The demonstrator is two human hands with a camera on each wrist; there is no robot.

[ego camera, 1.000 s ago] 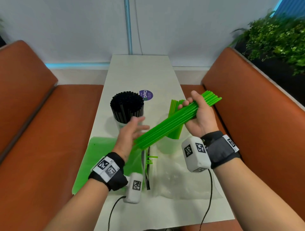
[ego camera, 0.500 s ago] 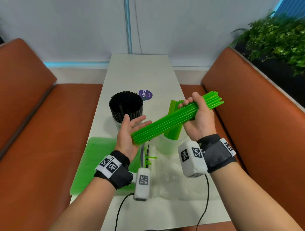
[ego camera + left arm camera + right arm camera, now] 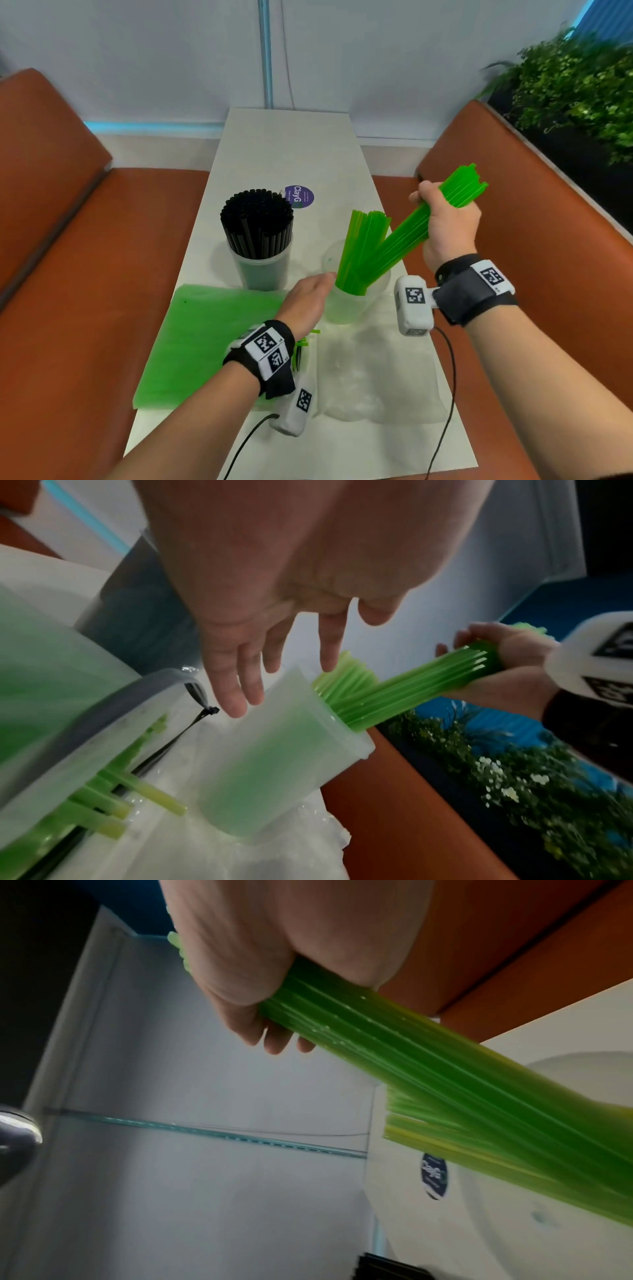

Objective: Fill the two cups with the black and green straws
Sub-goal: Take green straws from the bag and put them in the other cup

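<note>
Gripping a bundle of green straws (image 3: 404,240) in a closed fist, the right hand (image 3: 447,228) holds it tilted, upper ends toward the right bench, lower ends down inside the right cup (image 3: 342,308). Fingers wrap fully round the bundle; the right wrist view shows fingertips (image 3: 274,1042) curled under it. More green straws (image 3: 359,240) already stand in that same cup, leaning left of the held bundle and fanned at the top. The cup is translucent plastic, upright on the white table (image 3: 291,144), green showing through its wall.

The left hand (image 3: 306,301) is open, fingers straight and slightly spread, holding nothing. It sits just beside the right cup's left rim; the left wrist view shows fingertips (image 3: 240,704) very near the cup wall, contact cannot be told.

The left cup (image 3: 263,270) stands upright just left of the right cup, packed full of black straws (image 3: 257,222), standing well above its rim.

On the near table: a green plastic sheet (image 3: 205,342) at left, crumpled clear plastic wrap (image 3: 376,370) at right, a few loose green straws (image 3: 113,799) and a black zip tie (image 3: 192,723) between them. A purple round sticker (image 3: 301,197) lies behind the black straws. Orange benches (image 3: 85,274) flank the table; a plant (image 3: 575,96) is at far right.
</note>
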